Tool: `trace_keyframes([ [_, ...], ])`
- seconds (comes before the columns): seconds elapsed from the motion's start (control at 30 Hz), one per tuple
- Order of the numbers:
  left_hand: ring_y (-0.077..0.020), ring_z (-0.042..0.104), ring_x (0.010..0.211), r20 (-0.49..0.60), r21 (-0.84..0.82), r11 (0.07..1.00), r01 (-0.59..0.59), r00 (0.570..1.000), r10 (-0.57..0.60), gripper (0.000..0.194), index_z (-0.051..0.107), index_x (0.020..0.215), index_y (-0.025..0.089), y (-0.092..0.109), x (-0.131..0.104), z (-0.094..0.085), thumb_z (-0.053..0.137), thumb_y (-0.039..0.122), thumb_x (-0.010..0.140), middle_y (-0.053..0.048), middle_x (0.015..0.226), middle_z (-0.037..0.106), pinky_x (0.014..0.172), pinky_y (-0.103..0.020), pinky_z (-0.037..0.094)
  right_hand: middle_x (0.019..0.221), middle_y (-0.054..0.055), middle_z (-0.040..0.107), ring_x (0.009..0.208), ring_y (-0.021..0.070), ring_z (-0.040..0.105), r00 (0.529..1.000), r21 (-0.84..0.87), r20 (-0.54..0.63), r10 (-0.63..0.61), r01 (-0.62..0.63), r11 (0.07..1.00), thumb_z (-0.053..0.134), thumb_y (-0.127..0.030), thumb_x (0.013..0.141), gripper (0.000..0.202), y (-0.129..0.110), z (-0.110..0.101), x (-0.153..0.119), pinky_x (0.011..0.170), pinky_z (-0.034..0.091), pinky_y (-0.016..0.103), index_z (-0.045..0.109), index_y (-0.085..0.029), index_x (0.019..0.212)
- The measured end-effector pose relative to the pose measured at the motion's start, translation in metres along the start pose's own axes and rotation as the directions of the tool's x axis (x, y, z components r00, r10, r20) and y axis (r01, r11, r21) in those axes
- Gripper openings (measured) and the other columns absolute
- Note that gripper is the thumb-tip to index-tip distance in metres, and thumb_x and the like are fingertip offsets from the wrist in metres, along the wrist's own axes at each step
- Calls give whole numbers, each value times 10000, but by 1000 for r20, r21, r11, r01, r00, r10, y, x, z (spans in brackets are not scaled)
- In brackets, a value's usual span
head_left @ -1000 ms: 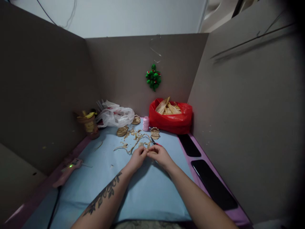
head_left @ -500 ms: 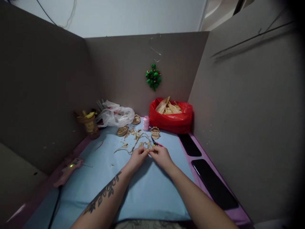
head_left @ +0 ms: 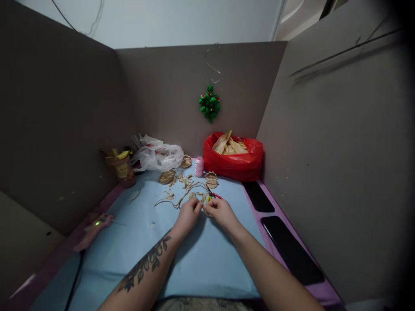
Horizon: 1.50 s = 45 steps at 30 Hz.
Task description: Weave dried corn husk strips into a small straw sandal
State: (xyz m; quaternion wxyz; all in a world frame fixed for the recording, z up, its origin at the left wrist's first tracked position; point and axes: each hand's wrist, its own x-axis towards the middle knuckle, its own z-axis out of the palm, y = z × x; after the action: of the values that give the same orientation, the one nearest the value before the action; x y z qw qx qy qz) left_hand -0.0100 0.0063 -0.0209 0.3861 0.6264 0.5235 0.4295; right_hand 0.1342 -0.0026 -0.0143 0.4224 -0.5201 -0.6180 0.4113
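Note:
My left hand (head_left: 188,214) and my right hand (head_left: 221,212) meet fingertip to fingertip over the blue mat (head_left: 194,259), pinching a small tan husk piece (head_left: 203,206) between them. Just beyond the fingers lie loose husk strips and scraps (head_left: 181,194). Red-handled scissors (head_left: 214,196) lie right behind my right hand. Small woven husk discs (head_left: 166,176) rest farther back, another disc (head_left: 211,179) near a pink thread spool (head_left: 199,166).
A red bag of husks (head_left: 233,157) stands at the back right, a white plastic bag (head_left: 157,155) and a brown jar (head_left: 121,168) at the back left. A pink glue gun (head_left: 94,226) lies at left. Two dark phones (head_left: 285,246) lie right. Cardboard walls enclose the desk.
Both hands have slid a little forward toward the scraps, staying together on the husk piece. The view has shifted slightly.

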Motion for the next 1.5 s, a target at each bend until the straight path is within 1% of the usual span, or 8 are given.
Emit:
trace_keyframes([
  [0.13,-100,357,492,14,-94,991,92,996,-91,243,501,583,166,-8,3,-1,530,359,727,48,505,423,499,-231,267,658,28,636,652,156,558,978,-252,-81,-191,165,954,554,-185,756,127,-3,22,-11,617,402,257,643,-162,668],
  [0.33,-102,441,501,5,-205,971,122,992,-123,291,542,625,148,-17,5,-4,564,425,713,28,546,514,509,-228,344,781,92,668,779,210,581,902,-612,70,-425,375,696,470,-104,832,221,0,36,-18,742,427,323,670,-173,767],
  [0.43,-112,474,529,-22,-219,970,105,993,-113,310,553,635,145,-16,7,-6,580,446,706,20,561,544,536,-232,371,811,72,673,800,205,584,893,-538,80,-443,413,735,507,-158,838,175,-3,29,-17,756,431,318,676,-200,814],
  [0.63,-121,487,569,-51,-193,978,75,995,-86,295,584,646,140,-10,4,-7,582,427,712,7,590,574,557,-228,378,894,77,643,812,198,569,920,-339,-163,-356,287,896,632,-318,765,217,-4,13,-5,744,443,310,625,-168,921],
  [0.73,-117,478,544,-26,-175,982,69,997,-75,303,585,646,138,-9,1,-4,568,431,720,8,576,563,540,-226,377,941,67,640,812,188,578,945,-280,-116,-307,266,922,665,-267,721,305,0,17,-2,728,452,294,592,-171,1001],
  [1.0,-135,498,601,-21,-22,1000,-13,1000,13,245,592,665,143,-5,1,-7,521,357,762,-5,629,578,580,-235,374,796,50,688,780,184,600,925,-310,-78,-371,331,891,536,-179,799,148,3,16,2,747,427,287,680,-200,776],
  [1.2,-149,499,622,-6,115,988,-107,994,109,228,590,634,173,2,-1,-10,489,308,788,2,620,581,612,-246,348,629,4,622,608,146,551,976,-136,-112,-185,170,976,525,-228,750,140,5,14,10,578,398,237,627,-176,670],
  [1.5,-186,589,755,39,133,986,-105,994,101,206,707,833,178,4,0,-19,544,276,754,-48,822,698,724,-270,411,586,-18,557,571,137,499,982,-130,-129,-138,121,984,471,-239,723,118,21,18,16,545,363,234,549,-188,651],
])
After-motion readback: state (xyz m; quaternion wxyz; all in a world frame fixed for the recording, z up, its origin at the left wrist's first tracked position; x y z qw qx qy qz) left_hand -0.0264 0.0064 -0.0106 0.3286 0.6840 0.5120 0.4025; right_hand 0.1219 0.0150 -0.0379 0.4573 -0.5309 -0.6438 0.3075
